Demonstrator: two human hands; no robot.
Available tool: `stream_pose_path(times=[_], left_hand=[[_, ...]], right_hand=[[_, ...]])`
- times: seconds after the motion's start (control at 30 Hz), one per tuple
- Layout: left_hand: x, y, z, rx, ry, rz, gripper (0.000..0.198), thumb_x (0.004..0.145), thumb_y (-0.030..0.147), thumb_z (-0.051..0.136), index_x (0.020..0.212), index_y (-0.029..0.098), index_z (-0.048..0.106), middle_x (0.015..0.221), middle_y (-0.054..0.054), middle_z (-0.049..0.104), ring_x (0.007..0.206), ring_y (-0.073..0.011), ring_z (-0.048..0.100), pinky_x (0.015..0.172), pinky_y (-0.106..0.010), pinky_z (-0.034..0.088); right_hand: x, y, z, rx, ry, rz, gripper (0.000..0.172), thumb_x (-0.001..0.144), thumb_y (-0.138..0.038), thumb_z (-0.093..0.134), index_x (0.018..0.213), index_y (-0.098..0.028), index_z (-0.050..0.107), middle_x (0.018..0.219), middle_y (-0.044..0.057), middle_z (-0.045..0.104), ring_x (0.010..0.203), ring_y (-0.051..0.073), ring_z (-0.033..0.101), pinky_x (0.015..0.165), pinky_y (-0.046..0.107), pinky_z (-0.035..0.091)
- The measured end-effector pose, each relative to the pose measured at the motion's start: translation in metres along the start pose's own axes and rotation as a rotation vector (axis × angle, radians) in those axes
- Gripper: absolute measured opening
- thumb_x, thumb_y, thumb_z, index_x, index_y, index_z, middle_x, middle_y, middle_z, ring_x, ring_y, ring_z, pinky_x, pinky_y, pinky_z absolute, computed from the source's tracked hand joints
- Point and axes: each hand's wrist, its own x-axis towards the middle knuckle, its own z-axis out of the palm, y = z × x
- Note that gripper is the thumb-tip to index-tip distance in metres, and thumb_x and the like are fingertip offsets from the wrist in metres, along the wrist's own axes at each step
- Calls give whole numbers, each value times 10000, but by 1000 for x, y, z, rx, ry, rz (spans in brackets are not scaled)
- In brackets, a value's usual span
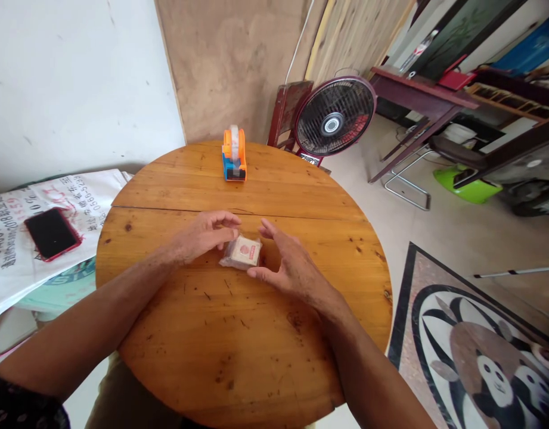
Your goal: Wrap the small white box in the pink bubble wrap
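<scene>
A small pale packet (246, 250) with red print, wrapped in clear plastic, lies flat on the round wooden table (238, 357). At its left edge is my left hand (207, 235), fingers apart and curved, the thumb close to or touching the wrapper. My right hand (289, 262) is on the other side, thumb and fingers spread around the packet's right edge. Whether either hand touches it I cannot tell for sure. Farther back on the table stands an orange and blue tape dispenser (234, 156) with a roll of clear tape.
Left of the table, a phone (53, 233) in a red case rests on a white printed sack (95, 193). Behind the table's right edge are a fan (334, 119) and a wooden chair (285, 110). A dark red desk (428, 89) and a green basin (471, 185) are farther right.
</scene>
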Motion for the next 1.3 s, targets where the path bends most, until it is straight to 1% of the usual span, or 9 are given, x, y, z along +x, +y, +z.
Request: stream_pose_path(times=[0.13, 0.37, 0.53, 0.6, 0.7, 0.8, 0.97, 1.13, 1.3], left_hand=[[1, -3, 3, -25, -43, 7, 391, 729, 378, 697, 1038, 148, 629, 913, -32, 669, 631, -103, 557, 598, -257, 454], [3, -9, 2, -59, -86, 56, 448, 735, 321, 708, 1140, 171, 589, 981, -32, 642, 802, -144, 624, 695, -276, 497], [3, -8, 3, -153, -60, 13, 571, 758, 321, 702, 1290, 190, 541, 1118, -67, 640, 679, -95, 585, 601, -246, 470], [4, -6, 3, -152, -3, 3, 526, 760, 315, 698, 1253, 180, 576, 1122, -70, 649, 589, -59, 526, 532, -223, 414], [6, -4, 0, -127, 118, -19, 377, 759, 305, 687, 1102, 155, 639, 816, -8, 650, 489, -47, 436, 453, -203, 299], [10, -6, -5, -147, 226, -55, 260, 750, 277, 661, 982, 163, 641, 542, 63, 509, 421, -58, 358, 423, -201, 239], [14, -9, -8, -184, 274, -70, 194, 729, 271, 648, 893, 172, 621, 490, 66, 487, 393, -59, 348, 392, -194, 210], [10, -3, -5, -150, 256, -78, 177, 723, 261, 645, 871, 166, 625, 511, 68, 497, 396, -56, 360, 376, -185, 211], [9, -2, -3, -109, 161, -93, 227, 764, 291, 646, 939, 147, 655, 523, 52, 530, 397, -52, 344, 397, -192, 210]], right_hand=[[2, 2, 4, -5, 6, -66, 864, 824, -464, 715, 1537, -224, 290, 1288, 145, 662, 1145, 317, 635, 1028, 534, 433], [5, 0, 13, -44, 33, -103, 794, 857, -374, 665, 1536, -219, 285, 1178, 120, 704, 1042, 292, 664, 998, 511, 448], [4, 6, -2, -18, -54, -11, 832, 834, -578, 668, 1515, -215, 358, 1335, 159, 634, 1179, 330, 621, 1004, 526, 466], [2, 8, -13, -18, -69, 54, 820, 835, -643, 631, 1500, -224, 397, 1415, 166, 577, 1255, 343, 580, 1025, 534, 463], [0, 11, -24, -55, -108, 73, 712, 878, -624, 585, 1467, -242, 459, 1413, 149, 589, 1292, 334, 560, 1059, 539, 448], [-1, 15, -25, -130, -158, 64, 654, 887, -568, 602, 1426, -209, 510, 1404, 169, 593, 1304, 348, 550, 1067, 562, 442], [-1, 22, -18, -234, -195, 76, 562, 880, -424, 649, 1366, -155, 563, 1449, 196, 544, 1345, 365, 507, 1088, 583, 420], [0, 26, -14, -264, -41, 46, 358, 907, -290, 612, 1247, -184, 649, 1364, 160, 623, 1275, 333, 573, 1050, 544, 456], [6, 25, -10, -116, 197, -55, 170, 938, -218, 558, 929, -226, 728, 1076, 91, 747, 1020, 253, 699, 929, 451, 523]])
